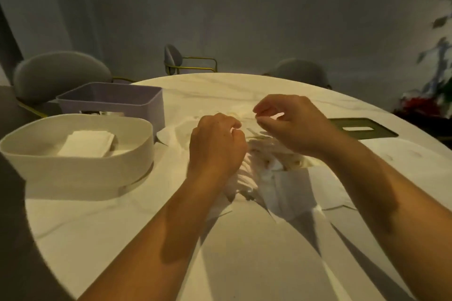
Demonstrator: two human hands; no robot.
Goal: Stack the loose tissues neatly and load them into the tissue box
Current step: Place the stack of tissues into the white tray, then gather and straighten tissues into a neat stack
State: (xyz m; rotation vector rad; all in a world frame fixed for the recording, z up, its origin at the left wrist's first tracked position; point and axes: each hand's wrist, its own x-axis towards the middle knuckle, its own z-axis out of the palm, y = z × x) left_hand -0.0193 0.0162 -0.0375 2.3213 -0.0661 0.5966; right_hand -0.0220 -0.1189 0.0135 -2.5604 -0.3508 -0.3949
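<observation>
A heap of loose white tissues (266, 173) lies on the round marble table (102, 232), right in front of me. My left hand (215, 146) hovers over the heap's left part with fingers curled, pinching a tissue edge. My right hand (291, 124) is slightly higher and to the right, thumb and forefinger pinched on a thin tissue edge. A white oval box (73, 168) at the left holds a small neat stack of folded tissues (88, 143). Behind it stands a lilac rectangular box (137, 105).
A dark green lid with a slot (362, 128) lies flat at the right of the table. Grey chairs with gold frames (58, 73) stand around the far side. A plant with red flowers (425, 102) is at the far right.
</observation>
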